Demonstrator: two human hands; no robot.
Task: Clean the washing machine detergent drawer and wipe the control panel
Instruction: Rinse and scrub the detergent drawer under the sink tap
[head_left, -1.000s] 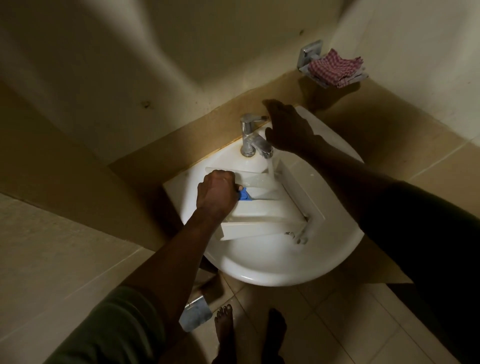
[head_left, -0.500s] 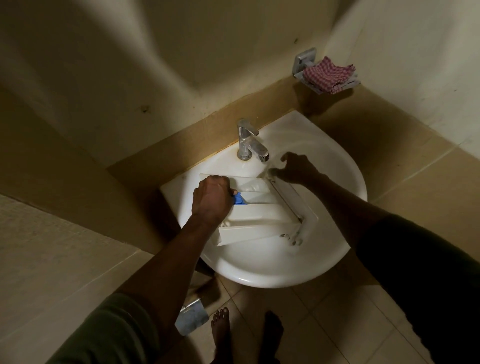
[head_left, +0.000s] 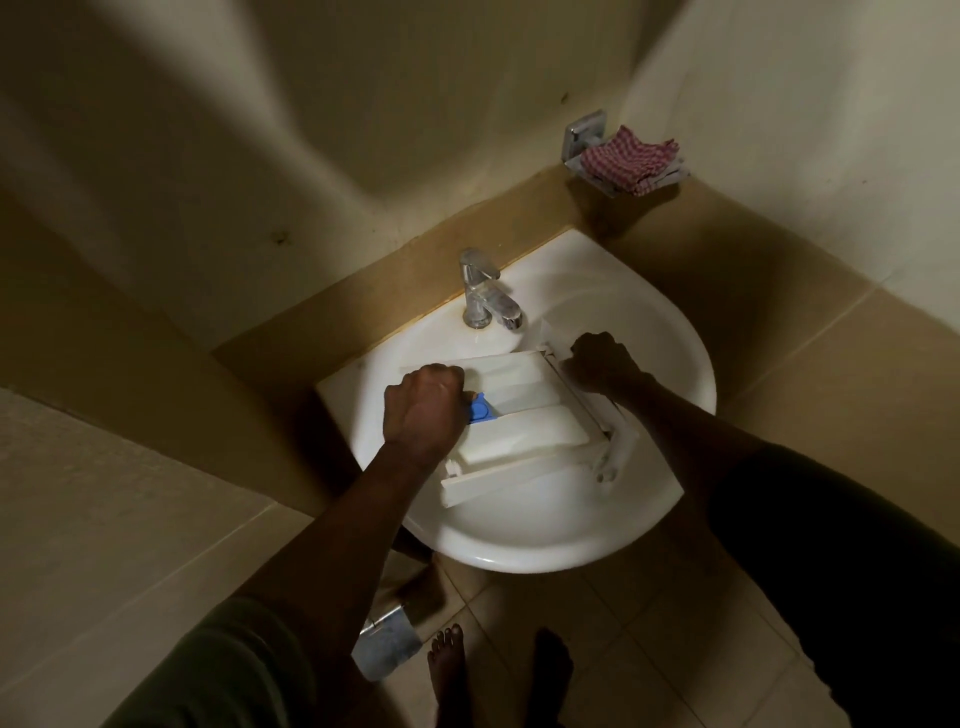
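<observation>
Over the white basin (head_left: 561, 530), set into a tiled corner, a person stands barefoot and works at the drawer-cleaning step; the control panel is nowhere in view, so that half of the task looks not yet begun. Across the basin lies the drawer (head_left: 524, 410), white, long side running left to right, its front panel toward the right rim and a blue insert (head_left: 482, 408) showing in the middle compartment. Behind it stands the tap (head_left: 485, 296) (whether water runs I cannot tell). On a wall rack at upper right sits a red checked cloth (head_left: 626, 158), well apart from the basin.

Both forearms reach in from below. My left hand (head_left: 423, 402) is a closed fist clamped on the drawer's left end, beside the insert; my right hand (head_left: 597, 364) is curled shut around the drawer's right end by the front panel. Next, I judge, comes tilting or turning the drawer under the spout, which needs both grips firm on wet plastic.
</observation>
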